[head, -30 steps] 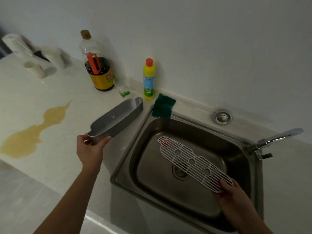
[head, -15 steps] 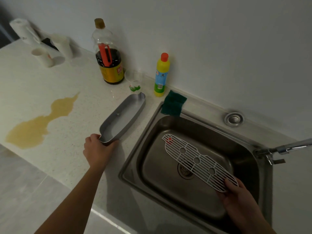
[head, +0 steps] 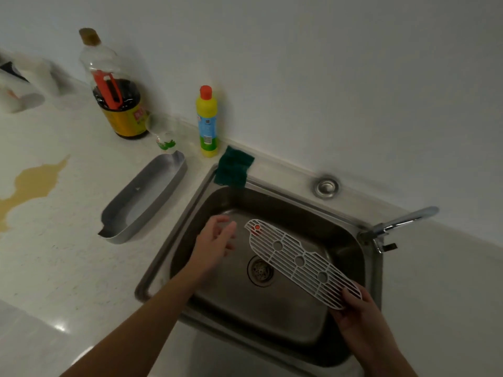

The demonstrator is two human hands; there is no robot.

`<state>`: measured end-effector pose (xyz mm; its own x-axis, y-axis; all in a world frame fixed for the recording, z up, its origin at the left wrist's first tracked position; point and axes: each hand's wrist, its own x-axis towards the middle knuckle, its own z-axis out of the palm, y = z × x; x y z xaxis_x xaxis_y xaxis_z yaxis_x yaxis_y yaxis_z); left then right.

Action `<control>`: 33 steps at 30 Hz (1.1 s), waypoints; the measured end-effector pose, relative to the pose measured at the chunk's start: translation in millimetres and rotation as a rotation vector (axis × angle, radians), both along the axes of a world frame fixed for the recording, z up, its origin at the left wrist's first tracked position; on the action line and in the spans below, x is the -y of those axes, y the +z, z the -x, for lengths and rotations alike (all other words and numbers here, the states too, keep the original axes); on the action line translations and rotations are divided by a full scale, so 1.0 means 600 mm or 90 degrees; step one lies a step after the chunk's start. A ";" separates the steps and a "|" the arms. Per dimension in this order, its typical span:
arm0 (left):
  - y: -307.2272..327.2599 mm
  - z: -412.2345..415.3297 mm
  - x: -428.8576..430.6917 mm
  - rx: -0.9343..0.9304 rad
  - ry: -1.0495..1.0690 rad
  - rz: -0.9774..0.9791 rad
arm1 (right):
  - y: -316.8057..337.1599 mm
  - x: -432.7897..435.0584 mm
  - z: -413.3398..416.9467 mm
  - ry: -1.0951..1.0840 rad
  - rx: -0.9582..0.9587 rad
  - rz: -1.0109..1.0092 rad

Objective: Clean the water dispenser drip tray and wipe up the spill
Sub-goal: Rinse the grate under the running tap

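I have my right hand (head: pixel 359 319) pinching the near end of the white plastic slotted grate (head: pixel 300 261), which slants across the air above the stainless steel sink basin (head: pixel 313 330), its far end with the red dot nearest my other hand. My left hand (head: pixel 215 244) hangs over the basin's left side with fingers spread and loose, gripping nothing. Well to the left of that hand, the long grey metal drip tray (head: pixel 144 197) sits on the pale speckled counter (head: pixel 54 254), apart from the sink rim. Farther left lies the yellow-brown spill (head: pixel 30 186). Beyond my left hand, a dark green scouring pad (head: pixel 234 170) drapes over the sink's back corner, beside a yellow bottle with a red cap (head: pixel 207 122).
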<state>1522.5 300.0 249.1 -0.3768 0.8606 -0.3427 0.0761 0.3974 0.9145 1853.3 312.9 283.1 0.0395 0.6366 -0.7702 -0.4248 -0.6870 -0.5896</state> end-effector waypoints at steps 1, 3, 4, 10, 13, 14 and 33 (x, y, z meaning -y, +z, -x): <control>-0.001 -0.022 -0.014 0.054 -0.042 0.012 | 0.001 -0.005 -0.014 0.002 0.012 0.001; -0.007 -0.066 -0.039 0.137 -0.084 0.040 | 0.001 -0.016 -0.039 0.014 0.034 -0.004; -0.011 -0.085 -0.051 0.156 -0.093 0.058 | 0.000 -0.021 -0.050 0.017 0.044 -0.006; -0.031 -0.152 -0.102 0.219 -0.067 0.092 | -0.014 -0.080 -0.122 0.146 0.232 -0.053; -0.046 -0.166 -0.123 0.212 -0.031 0.095 | -0.020 -0.136 -0.156 0.242 0.436 -0.123; -0.049 -0.169 -0.129 0.206 -0.017 0.101 | -0.022 -0.158 -0.164 0.250 0.474 -0.143; -0.033 -0.165 -0.133 0.150 -0.007 0.036 | -0.062 -0.138 -0.115 0.251 0.532 -0.113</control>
<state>1621.6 379.6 229.2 -0.2717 0.8409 -0.4682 -0.1322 0.4492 0.8836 1922.6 395.8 245.8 0.2927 0.8273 -0.4795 0.4279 -0.5618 -0.7080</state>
